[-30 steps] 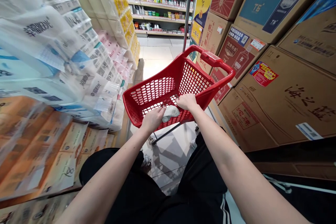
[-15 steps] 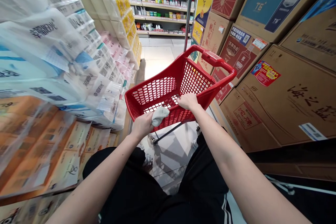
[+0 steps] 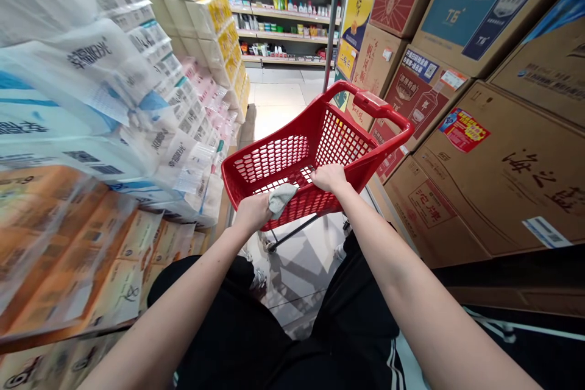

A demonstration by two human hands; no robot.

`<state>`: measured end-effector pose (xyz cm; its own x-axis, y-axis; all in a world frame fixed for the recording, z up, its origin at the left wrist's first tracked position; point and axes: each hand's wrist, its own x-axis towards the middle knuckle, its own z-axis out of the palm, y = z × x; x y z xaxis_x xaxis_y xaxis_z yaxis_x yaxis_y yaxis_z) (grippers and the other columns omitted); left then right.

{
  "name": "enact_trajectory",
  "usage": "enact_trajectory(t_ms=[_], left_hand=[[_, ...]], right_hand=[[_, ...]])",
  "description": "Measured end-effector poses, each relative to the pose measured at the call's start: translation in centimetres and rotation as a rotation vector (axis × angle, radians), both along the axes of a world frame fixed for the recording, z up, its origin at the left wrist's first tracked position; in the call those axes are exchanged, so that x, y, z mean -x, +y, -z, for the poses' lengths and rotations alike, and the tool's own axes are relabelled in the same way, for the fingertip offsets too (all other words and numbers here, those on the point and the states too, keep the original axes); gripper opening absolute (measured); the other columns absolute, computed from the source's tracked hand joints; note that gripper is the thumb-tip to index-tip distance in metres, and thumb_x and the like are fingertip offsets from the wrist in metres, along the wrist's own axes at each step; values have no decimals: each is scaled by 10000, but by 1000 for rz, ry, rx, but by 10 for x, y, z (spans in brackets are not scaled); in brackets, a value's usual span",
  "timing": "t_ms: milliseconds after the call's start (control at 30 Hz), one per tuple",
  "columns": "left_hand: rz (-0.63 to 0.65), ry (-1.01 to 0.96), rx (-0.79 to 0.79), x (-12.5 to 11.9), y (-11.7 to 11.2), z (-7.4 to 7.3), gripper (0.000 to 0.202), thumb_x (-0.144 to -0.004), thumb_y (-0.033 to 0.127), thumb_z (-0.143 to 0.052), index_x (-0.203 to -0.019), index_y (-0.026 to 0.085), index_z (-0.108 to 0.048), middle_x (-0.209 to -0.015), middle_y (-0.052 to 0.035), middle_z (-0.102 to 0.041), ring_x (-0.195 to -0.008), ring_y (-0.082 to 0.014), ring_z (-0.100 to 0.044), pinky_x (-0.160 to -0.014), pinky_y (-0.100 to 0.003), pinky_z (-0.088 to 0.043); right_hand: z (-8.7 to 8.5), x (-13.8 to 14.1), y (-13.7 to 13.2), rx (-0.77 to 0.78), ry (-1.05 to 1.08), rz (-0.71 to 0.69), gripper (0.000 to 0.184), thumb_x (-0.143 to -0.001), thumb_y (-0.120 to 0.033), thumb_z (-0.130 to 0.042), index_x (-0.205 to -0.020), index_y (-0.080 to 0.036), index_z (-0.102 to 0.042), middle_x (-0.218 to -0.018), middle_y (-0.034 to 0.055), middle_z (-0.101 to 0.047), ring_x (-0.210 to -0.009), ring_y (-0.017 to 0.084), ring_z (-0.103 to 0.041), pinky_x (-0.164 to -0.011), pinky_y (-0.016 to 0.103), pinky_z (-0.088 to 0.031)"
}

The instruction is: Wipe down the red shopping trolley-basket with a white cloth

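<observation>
I am pushing a red plastic mesh shopping trolley basket (image 3: 292,164) along an aisle, with its wheeled frame (image 3: 292,233) under it. My right hand (image 3: 329,178) grips the near rim. My left hand (image 3: 253,212) is also at the near rim, its fingers pressed against a crumpled pale grey cloth (image 3: 282,199). The cloth sits at the rim, partly over the basket's inside. The basket's far end has a red handle (image 3: 372,103). Nothing else shows inside the basket.
Stacked plastic-wrapped tissue packs (image 3: 91,91) form a wall on the left. Large cardboard cartons of liquor (image 3: 484,183) are stacked on the right. A metal pole (image 3: 333,12) stands ahead, beyond the basket. Store shelves (image 3: 283,18) line the far end of the tiled floor (image 3: 278,103).
The cloth has moved from inside the basket up to the near rim beside my left hand. The shelves look slightly closer, and the basket sits a little further right.
</observation>
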<state>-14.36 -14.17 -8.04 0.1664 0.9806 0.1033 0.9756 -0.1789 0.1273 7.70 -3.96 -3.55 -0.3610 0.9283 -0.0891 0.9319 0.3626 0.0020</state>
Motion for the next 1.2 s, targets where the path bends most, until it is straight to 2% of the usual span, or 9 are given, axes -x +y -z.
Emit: enact_trajectory(t_ms=[100, 267, 433, 600, 767, 933, 1067, 1200], left_hand=[[-46, -1, 68, 4, 14, 1, 371, -856, 359, -337, -987, 205, -647, -902, -75, -702, -833, -219, -646, -617, -253, -392], [-35, -96, 117, 11, 29, 6, 420, -864, 362, -293, -978, 203, -664, -940, -68, -702, -857, -221, -638, -650, -257, -409], [25, -177, -20, 12, 10, 12, 372, -860, 341, -343, -1071, 215, -623, -987, -52, -683, -894, -206, -621, -710, -255, -442], [158, -146, -214, 18, -17, 24, 349, -834, 303, -442, -1123, 150, -564, -1062, -116, -626, -983, -226, -585, -823, -305, -462], [200, -86, -297, 20, -23, 31, 349, -849, 227, -416, -1164, 130, -532, -1081, -145, -600, -1023, -246, -557, -862, -345, -456], [87, -139, -223, 16, -15, 26, 280, -847, 263, -420, -1055, 145, -567, -1016, -116, -625, -974, -232, -580, -804, -316, -465], [-8, -218, -152, 12, -11, 19, 325, -843, 310, -426, -1111, 177, -552, -1077, -85, -631, -977, -213, -598, -776, -278, -457], [-87, -314, -145, 14, -7, 21, 356, -818, 314, -438, -1125, 179, -556, -1111, -75, -633, -991, -221, -598, -789, -288, -453]], right_hand=[[1, 0, 1, 0, 0, -2, 465, -914, -366, -281, -993, -211, -712, -1051, 103, -686, -989, 244, -619, -799, 335, -428], [3, 1, 3, 3, -5, -3, 465, -911, -367, -288, -978, -200, -717, -1040, 114, -687, -978, 251, -622, -797, 340, -429], [0, 2, 2, 2, -2, 11, 466, -912, -371, -286, -998, -205, -713, -1057, 112, -683, -997, 247, -616, -800, 332, -427], [-2, 1, 0, -3, -5, 11, 469, -915, -375, -293, -988, -192, -719, -1048, 114, -685, -984, 232, -621, -806, 308, -422], [1, -1, 1, -16, -10, 4, 466, -907, -377, -292, -959, -203, -721, -1016, 97, -695, -954, 235, -628, -782, 315, -426], [3, 0, 3, -10, 0, 4, 480, -909, -385, -279, -961, -195, -718, -1009, 102, -695, -946, 231, -627, -790, 315, -416], [2, 1, 2, -12, -1, 10, 475, -911, -384, -289, -960, -194, -721, -1019, 106, -692, -955, 231, -625, -795, 312, -417], [1, 2, 2, -6, 3, 14, 475, -912, -383, -289, -962, -194, -723, -1025, 112, -691, -963, 238, -625, -793, 316, -422]])
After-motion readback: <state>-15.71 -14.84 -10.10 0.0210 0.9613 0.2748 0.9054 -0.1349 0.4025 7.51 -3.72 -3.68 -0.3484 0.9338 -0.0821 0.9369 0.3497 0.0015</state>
